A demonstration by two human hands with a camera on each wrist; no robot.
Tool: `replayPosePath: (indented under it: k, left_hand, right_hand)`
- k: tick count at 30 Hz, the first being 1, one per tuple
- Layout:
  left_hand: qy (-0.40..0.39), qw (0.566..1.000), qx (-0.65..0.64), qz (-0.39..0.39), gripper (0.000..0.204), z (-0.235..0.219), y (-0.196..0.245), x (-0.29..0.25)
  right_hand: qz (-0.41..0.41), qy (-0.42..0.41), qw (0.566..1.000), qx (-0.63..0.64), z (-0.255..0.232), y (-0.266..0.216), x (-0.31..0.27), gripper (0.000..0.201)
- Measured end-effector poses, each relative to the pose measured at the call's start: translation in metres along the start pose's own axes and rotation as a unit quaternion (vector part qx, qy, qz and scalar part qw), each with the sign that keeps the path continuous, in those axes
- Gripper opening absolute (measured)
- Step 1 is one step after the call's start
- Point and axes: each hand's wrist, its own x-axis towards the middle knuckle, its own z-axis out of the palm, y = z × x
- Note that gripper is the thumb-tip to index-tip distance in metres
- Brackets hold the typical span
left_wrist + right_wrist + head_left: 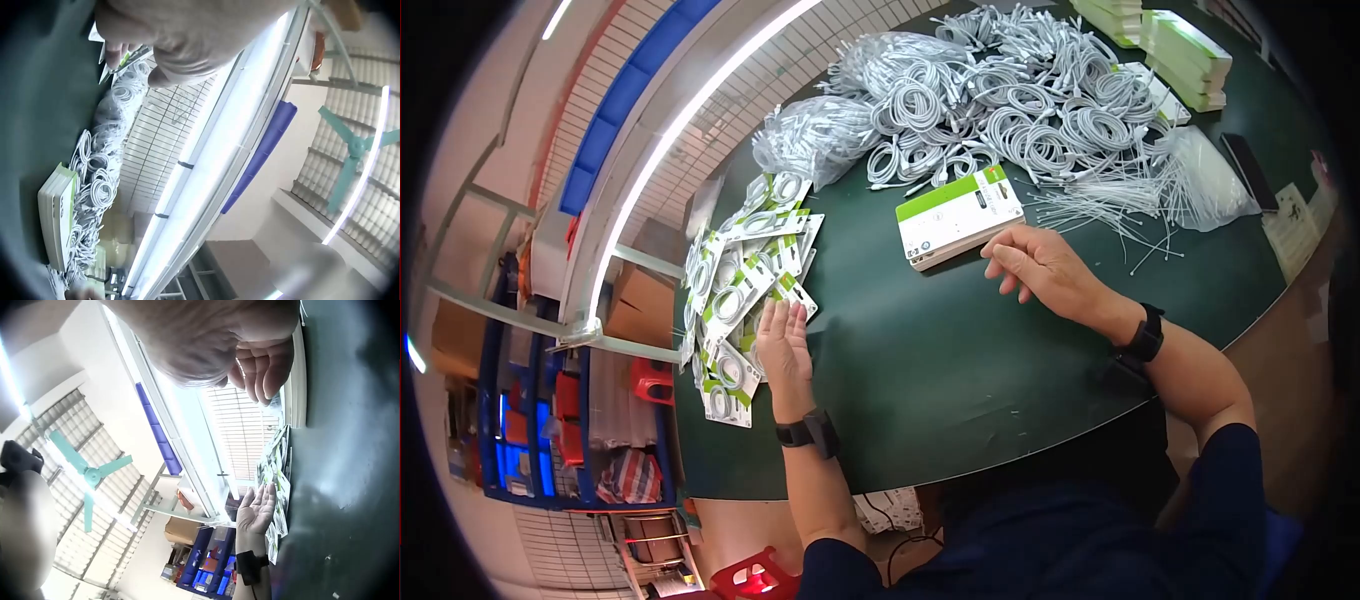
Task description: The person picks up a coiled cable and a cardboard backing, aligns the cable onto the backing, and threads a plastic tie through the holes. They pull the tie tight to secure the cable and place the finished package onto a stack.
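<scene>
My left hand (786,350) is at the right edge of a pile of carded cables (735,290), fingers straight and held together. Its palm, seen in the right wrist view, has nothing in it. On the green table stands a neat stack of white and green cards (955,215). Beside the stack's near right corner is my right hand (1045,268), its fingers loosely bent and holding nothing. In the right wrist view those fingers (269,372) hang relaxed close to the stack's edge.
A big heap of coiled white cables (1040,100) covers the far side of the table (920,370). Loose white ties (1100,205) and a clear plastic bag (1210,185) lie to its right. More card stacks (1185,60) stand at the back right, near a dark flat object (1248,170).
</scene>
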Motion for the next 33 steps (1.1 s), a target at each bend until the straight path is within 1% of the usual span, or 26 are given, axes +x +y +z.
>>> replayPosePath:
  k: [3, 5, 9, 12, 13, 15, 16, 19, 20, 23, 24, 27, 28, 31, 33]
  left_hand:
    - [-0.096, 0.991, 0.093, -0.001, 0.044, 0.037, -0.01, -0.002]
    - [-0.153, 0.977, 0.151, -0.007, 0.038, 0.071, -0.008, 0.0]
    - [-0.268, 0.926, 0.265, 0.007, 0.033, 0.135, -0.012, 0.029]
    - [-0.305, 0.875, 0.37, 0.065, 0.041, 0.175, -0.034, 0.068]
    - [-0.316, 0.843, 0.415, 0.134, 0.044, 0.183, -0.045, 0.084]
    - [-0.33, 0.76, 0.491, 0.271, 0.052, 0.196, -0.07, 0.116]
    - [-0.329, 0.74, 0.514, 0.285, 0.058, 0.199, -0.082, 0.13]
    - [-0.34, 0.698, 0.557, 0.295, 0.066, 0.194, -0.12, 0.166]
    - [-0.335, 0.687, 0.553, 0.332, 0.064, 0.189, -0.131, 0.175]
    - [-0.314, 0.631, 0.65, 0.284, 0.052, 0.192, -0.114, 0.167]
    - [-0.325, 0.662, 0.637, 0.227, 0.041, 0.192, -0.107, 0.164]
    - [-0.232, 0.713, 0.591, 0.298, 0.03, 0.183, -0.099, 0.152]
    - [-0.202, 0.743, 0.561, 0.305, 0.024, 0.18, -0.096, 0.152]
    - [-0.19, 0.812, 0.511, 0.207, 0.023, 0.166, -0.072, 0.152]
    - [-0.195, 0.883, 0.395, 0.163, 0.022, 0.162, -0.059, 0.136]
  right_hand:
    - [0.011, -0.013, 1.0, -0.018, 0.0, -0.002, 0.0, 0.028]
    - [0.018, -0.022, 0.999, -0.03, -0.001, -0.003, 0.0, 0.028]
    - [0.014, -0.017, 0.999, -0.032, 0.001, 0.0, -0.002, 0.026]
    - [0.005, -0.015, 0.999, -0.03, 0.002, 0.001, -0.003, 0.024]
    - [0.003, -0.016, 0.999, -0.03, 0.003, 0.0, -0.004, 0.023]
    - [-0.001, -0.017, 0.999, -0.03, 0.004, -0.005, -0.006, 0.022]
    - [-0.008, -0.019, 0.999, -0.03, 0.004, -0.004, -0.006, 0.022]
    - [-0.01, -0.028, 0.999, -0.041, 0.004, -0.002, -0.007, 0.02]
    - [-0.01, -0.032, 0.999, -0.041, 0.004, -0.002, -0.008, 0.02]
    - [-0.024, -0.037, 0.998, -0.042, 0.004, 0.003, -0.007, 0.02]
    - [-0.027, -0.039, 0.998, -0.043, 0.004, 0.004, -0.007, 0.02]
    - [-0.021, -0.045, 0.998, -0.047, 0.006, 0.001, -0.009, 0.02]
    - [-0.018, -0.046, 0.998, -0.049, 0.006, -0.001, -0.009, 0.02]
    - [-0.013, -0.047, 0.997, -0.062, 0.007, -0.001, -0.008, 0.02]
    - [-0.028, -0.05, 0.996, -0.067, 0.007, 0.004, -0.008, 0.02]
